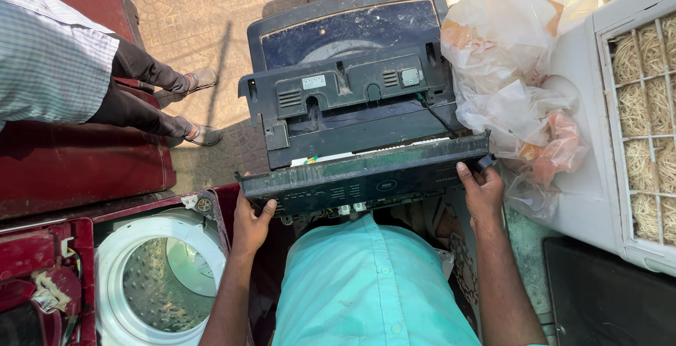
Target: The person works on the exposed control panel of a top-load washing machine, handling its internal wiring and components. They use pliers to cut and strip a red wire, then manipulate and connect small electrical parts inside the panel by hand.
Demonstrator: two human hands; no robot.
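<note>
I hold a long dark control panel (pixel 366 177) of a top-loading washing machine (pixel 352 43) by its two ends, tilted up off the machine's top cover. My left hand (pixel 251 223) grips the panel's left end from below. My right hand (pixel 480 189) grips its right end, fingers curled over the edge. Behind the panel, the dark plastic housing (pixel 352 96) with vents and wires is exposed. My turquoise shirt (pixel 366 289) fills the bottom middle.
A maroon washer with an open white drum (pixel 158 275) stands at lower left. A person in a checked shirt and dark trousers (pixel 63 64) sits at upper left. Crumpled plastic bags (pixel 514 71) and a white air cooler (pixel 634 127) are at right.
</note>
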